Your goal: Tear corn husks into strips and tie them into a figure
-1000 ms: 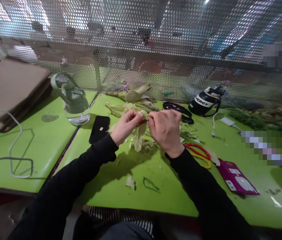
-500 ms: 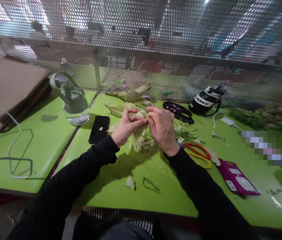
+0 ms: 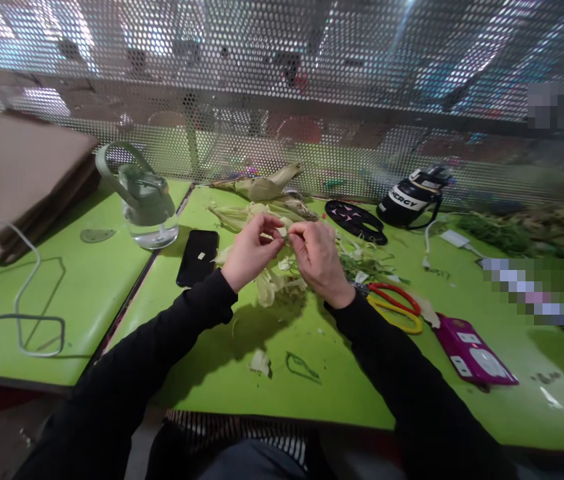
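Observation:
Over the middle of the green table, my left hand and my right hand meet almost fingertip to fingertip. The thumb and forefinger of my left hand are pinched together, its other fingers curled loosely. My right hand is closed with its thumb against the bent forefinger. Whatever small thing is between the fingertips is hidden or too small to tell. Pale corn husk scraps lie just below the hands, and longer dry corn husks lie behind them. Scissors with red and yellow handles rest right of my right wrist.
A black phone and a clear-based green water bottle stand left. A black disc and black bottle are behind right, a purple device front right. Brown paper bags lie far left; a perforated metal screen closes the back.
A second ago a reddish thing showed between my fingers; it is out of sight now. The strip of husk hanging under my hands is lower or gone. Both hands stay close together.

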Motion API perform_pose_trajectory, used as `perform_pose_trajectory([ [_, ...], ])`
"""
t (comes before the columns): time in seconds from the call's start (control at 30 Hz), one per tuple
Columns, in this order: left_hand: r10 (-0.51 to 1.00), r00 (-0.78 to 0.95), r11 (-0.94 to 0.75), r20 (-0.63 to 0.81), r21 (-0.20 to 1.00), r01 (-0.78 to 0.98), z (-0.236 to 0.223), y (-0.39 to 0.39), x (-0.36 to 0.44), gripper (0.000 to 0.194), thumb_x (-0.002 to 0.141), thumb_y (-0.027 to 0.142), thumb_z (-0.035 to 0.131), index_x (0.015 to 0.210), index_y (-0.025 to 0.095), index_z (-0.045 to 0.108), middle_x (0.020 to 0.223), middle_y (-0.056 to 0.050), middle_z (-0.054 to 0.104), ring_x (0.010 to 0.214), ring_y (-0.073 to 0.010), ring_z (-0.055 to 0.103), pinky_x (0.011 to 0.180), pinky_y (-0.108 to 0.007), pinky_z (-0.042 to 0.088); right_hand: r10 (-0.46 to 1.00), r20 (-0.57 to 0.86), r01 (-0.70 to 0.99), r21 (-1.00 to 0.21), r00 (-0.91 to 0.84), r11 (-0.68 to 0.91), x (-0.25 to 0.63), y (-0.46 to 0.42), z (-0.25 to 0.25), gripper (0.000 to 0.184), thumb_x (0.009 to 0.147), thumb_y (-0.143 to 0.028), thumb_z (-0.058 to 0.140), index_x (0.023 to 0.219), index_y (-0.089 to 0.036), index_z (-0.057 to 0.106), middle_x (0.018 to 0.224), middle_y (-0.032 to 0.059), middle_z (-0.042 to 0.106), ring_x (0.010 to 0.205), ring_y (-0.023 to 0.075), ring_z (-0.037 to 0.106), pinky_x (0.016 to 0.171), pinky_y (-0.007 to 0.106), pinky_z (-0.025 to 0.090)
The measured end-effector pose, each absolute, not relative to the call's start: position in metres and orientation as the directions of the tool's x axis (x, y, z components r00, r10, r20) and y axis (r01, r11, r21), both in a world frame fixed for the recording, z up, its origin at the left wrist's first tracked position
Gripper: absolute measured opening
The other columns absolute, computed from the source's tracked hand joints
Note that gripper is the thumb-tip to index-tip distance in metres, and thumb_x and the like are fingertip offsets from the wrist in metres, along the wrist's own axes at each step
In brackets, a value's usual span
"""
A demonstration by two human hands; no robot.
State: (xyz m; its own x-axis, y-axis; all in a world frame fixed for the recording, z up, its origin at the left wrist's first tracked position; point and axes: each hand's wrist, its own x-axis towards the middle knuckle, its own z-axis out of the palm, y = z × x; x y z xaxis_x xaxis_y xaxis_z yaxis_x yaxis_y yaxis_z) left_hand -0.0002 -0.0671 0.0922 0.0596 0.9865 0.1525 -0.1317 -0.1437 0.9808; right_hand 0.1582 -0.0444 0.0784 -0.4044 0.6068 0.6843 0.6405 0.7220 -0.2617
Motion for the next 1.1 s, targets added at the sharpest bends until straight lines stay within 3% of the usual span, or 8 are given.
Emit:
perform_pose_trajectory([
  [0.1,0.978,0.078,-0.19,0.193,0.981,-0.048,0.087,-0.064,-0.002,0.02,0.081,0.005,0.063,0.096,0.016,0.055,0.078,0.003,0.058,0.06,-0.0055,0.053,0.056,-0.019,0.042,0.615,0.654,0.614,-0.281,-0.44,0.738,0.157,-0.045,0.08,0.02,0.102,-0.035,0.04,0.097,-0.023,0.055,0.097,0.0082,0.068,0.093,0.0241,0.058,0.085,0.041,0.041],
  [0.2,0.967,0.121,-0.227,0.225,0.974,0.002,0.085,-0.063,-0.004,0.024,0.081,0.007,0.063,0.102,0.016,0.054,0.078,0.003,0.058,0.059,-0.0054,0.052,0.054,-0.019,0.04,0.651,0.621,0.537,-0.4,-0.437,0.742,0.156,-0.045,0.082,0.017,0.101,-0.034,0.041,0.1,-0.023,0.054,0.108,0.01,0.067,0.102,0.0242,0.06,0.086,0.039,0.044],
  [0.33,0.968,0.162,-0.204,0.194,0.978,0.051,0.087,-0.064,-0.007,0.026,0.082,0.011,0.064,0.105,0.016,0.052,0.079,0.003,0.058,0.06,-0.0057,0.052,0.055,-0.019,0.039,0.716,0.54,0.508,-0.508,-0.441,0.696,0.154,-0.045,0.082,0.016,0.102,-0.034,0.041,0.098,-0.023,0.051,0.093,0.0055,0.067,0.082,0.0199,0.062,0.074,0.034,0.045],
  [0.63,0.98,0.105,-0.189,0.17,0.958,0.214,0.086,-0.06,-0.009,0.007,0.081,0.009,0.062,0.085,0.015,0.06,0.081,0.0,0.063,0.065,-0.0087,0.054,0.061,-0.022,0.041,0.684,0.589,0.583,-0.397,-0.431,0.709,0.154,-0.042,0.076,0.018,0.099,-0.033,0.042,0.092,-0.022,0.055,0.093,0.0079,0.068,0.088,0.0238,0.057,0.084,0.041,0.036],
  [0.77,0.986,0.136,-0.128,0.099,0.966,0.226,0.085,-0.058,-0.011,0.011,0.08,0.006,0.061,0.074,0.015,0.059,0.072,0.0,0.062,0.061,-0.0096,0.055,0.058,-0.022,0.043,0.678,0.566,0.562,-0.401,-0.469,0.723,0.152,-0.042,0.075,0.017,0.095,-0.036,0.049,0.088,-0.023,0.058,0.087,0.0064,0.068,0.082,0.0227,0.057,0.086,0.042,0.035],
  [0.93,0.978,0.198,0.05,-0.063,0.996,0.068,0.09,-0.058,-0.01,0.018,0.086,0.006,0.058,0.072,0.015,0.052,0.064,0.001,0.057,0.059,-0.0092,0.059,0.061,-0.025,0.051,0.77,0.51,0.524,-0.566,-0.384,0.637,0.152,-0.043,0.074,0.016,0.094,-0.036,0.051,0.088,-0.022,0.056,0.077,0.0024,0.062,0.068,0.0178,0.051,0.073,0.035,0.038],
  [1.1,0.984,0.134,-0.148,0.122,0.967,0.207,0.085,-0.06,-0.009,0.012,0.082,0.006,0.057,0.078,0.016,0.053,0.07,0.001,0.061,0.062,-0.0098,0.061,0.06,-0.023,0.047,0.876,0.377,0.401,-0.784,-0.301,0.475,0.152,-0.041,0.075,0.022,0.093,-0.04,0.054,0.085,-0.02,0.056,0.069,-0.0027,0.054,0.059,0.0119,0.044,0.057,0.028,0.035],
])
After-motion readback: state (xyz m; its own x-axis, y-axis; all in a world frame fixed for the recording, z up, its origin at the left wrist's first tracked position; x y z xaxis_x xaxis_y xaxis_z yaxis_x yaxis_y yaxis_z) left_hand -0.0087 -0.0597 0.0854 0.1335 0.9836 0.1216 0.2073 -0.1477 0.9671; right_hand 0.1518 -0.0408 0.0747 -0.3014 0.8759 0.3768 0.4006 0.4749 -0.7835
